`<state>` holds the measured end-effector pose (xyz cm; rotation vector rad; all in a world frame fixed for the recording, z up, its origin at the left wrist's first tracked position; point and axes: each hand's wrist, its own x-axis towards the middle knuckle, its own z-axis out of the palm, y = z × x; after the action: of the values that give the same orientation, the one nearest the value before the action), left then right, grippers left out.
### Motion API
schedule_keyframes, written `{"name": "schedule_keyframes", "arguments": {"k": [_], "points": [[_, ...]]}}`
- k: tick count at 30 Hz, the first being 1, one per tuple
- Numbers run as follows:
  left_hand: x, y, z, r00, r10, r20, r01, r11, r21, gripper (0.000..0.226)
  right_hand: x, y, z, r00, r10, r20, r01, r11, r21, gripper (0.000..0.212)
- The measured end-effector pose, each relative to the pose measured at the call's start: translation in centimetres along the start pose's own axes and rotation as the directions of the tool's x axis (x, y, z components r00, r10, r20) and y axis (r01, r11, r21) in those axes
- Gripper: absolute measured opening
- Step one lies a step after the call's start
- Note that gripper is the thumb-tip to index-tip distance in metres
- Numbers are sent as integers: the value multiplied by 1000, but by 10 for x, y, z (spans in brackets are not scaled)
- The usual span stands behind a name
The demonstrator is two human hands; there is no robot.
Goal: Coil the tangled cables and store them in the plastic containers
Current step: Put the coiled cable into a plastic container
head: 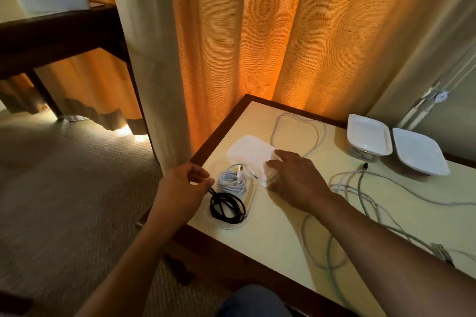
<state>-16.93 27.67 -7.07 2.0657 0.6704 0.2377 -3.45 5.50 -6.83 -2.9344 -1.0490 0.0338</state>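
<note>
Near the left corner of the table (278, 226) stands an open clear container (251, 203). Inside it lie two coiled cables, a white cable (231, 180) in the far half and a black cable (226, 207) in the near half. The left hand (180, 185) is at the container's left rim with curled fingers; I cannot tell if it grips anything. Just behind the container lies a white lid (247, 149). The right hand (296, 177) holds its near corner, fingers bent over it. To the right of the container, loose cables (360, 188) are spread in tangled loops. Farther right and behind stand two closed containers (368, 137), side by side. An orange curtain (257, 33) hangs behind.
</note>
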Motion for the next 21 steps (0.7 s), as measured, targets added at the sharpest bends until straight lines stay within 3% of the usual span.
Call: {"name": "schedule_keyframes", "arguments": {"k": [4, 8, 11, 17, 21], "points": [[-3, 1, 2, 1000, -13, 0, 13, 1000, -19, 8, -3, -4, 5, 997, -71, -43, 60, 975, -216, 43], [-6, 1, 3, 1000, -28, -1, 28, 999, -43, 9, -10, 0, 13, 956, -251, -149, 164, 885, -437, 4], [-7, 1, 4, 1000, -22, 4, 22, 999, -45, 9, -15, 9, 12, 913, -354, -203, 224, 850, -476, 6], [-9, 7, 6, 1000, -8, 16, 8, 1000, -18, 6, -20, 22, 5, 921, -319, -223, 203, 883, -424, 13], [-10, 11, 7, 1000, -1, 23, 2, 1000, -25, 6, -22, 21, -1, 942, -77, -326, 16, 983, -185, 6]]}}
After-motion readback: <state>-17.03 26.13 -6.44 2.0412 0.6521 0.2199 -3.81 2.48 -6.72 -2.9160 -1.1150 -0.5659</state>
